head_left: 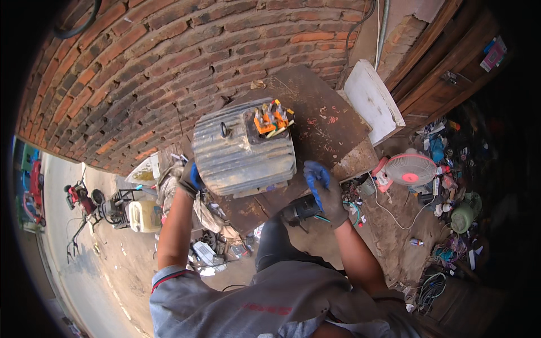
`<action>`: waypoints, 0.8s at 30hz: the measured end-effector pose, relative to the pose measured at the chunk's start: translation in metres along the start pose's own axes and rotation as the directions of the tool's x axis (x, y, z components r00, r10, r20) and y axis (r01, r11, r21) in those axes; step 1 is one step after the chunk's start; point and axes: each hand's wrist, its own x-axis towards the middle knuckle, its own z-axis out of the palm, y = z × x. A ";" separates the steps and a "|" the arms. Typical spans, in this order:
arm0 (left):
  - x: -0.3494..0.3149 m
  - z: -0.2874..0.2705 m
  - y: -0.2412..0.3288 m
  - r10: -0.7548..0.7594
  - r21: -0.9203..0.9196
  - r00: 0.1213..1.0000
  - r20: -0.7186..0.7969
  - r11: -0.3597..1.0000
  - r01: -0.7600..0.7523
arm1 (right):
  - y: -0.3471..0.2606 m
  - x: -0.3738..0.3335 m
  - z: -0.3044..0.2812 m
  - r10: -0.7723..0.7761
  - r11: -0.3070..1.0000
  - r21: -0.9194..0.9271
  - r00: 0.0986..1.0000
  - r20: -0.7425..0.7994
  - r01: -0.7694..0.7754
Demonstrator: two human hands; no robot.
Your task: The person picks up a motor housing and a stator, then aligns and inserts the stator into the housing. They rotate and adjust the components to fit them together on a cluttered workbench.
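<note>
A large grey electric motor (242,155) with a ribbed housing lies on its side on a worn brown metal tabletop (332,115). On top is a lifting eye (224,130) and an uncovered orange terminal block (265,122) with wires and terminals. My left hand (190,179), in a grey and blue glove, grips the motor's left end; its fingertips are partly hidden. Off the motor's right end, my right hand (329,194), gloved alike, is raised with its fingers apart and nothing in it. Just below it is a black cylindrical thing (304,208), its kind unclear.
A brick wall (169,73) rises behind the table. A white board (372,101) leans at its right. On the floor stand a pink and grey fan (410,169) among clutter and a pale jerrycan (145,216). Rags (211,217) hang at the table's left edge.
</note>
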 end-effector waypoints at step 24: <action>0.109 0.041 -0.003 -0.352 0.185 0.926 -0.136 0.909 0.373 | -0.048 0.113 0.070 0.100 0.983 -0.168 0.987 0.128 -0.078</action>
